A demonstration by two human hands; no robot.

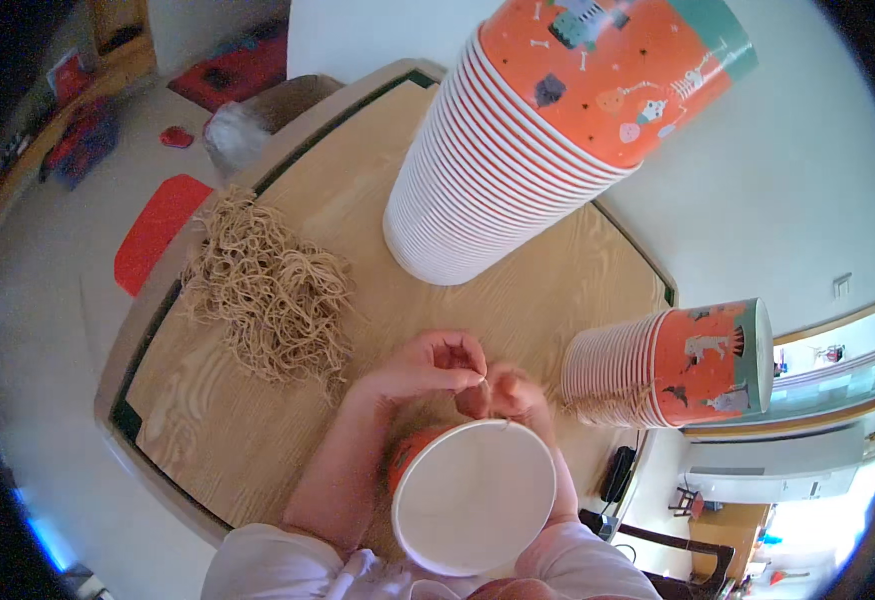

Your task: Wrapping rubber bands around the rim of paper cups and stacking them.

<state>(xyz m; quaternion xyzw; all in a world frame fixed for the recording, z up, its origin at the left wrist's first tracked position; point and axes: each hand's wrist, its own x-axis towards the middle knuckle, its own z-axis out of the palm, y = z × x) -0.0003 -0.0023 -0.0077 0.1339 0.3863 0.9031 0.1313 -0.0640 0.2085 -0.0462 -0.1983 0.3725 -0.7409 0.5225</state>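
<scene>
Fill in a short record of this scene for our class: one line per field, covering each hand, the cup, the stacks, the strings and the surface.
left hand: pinching a thin string above the cup rim
right hand: fingertips at the same string, beside the rim
cup: orange outside, white inside, open mouth up
tall cup stack: upright, far side
short cup stack: to the right
string pile: tan, loose, left
table: light wood

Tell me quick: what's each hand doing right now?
Left hand: fingers pinched shut on a thin tan cord above the paper cup.
Right hand: closed at the cup's rim; hold unclear.
</scene>
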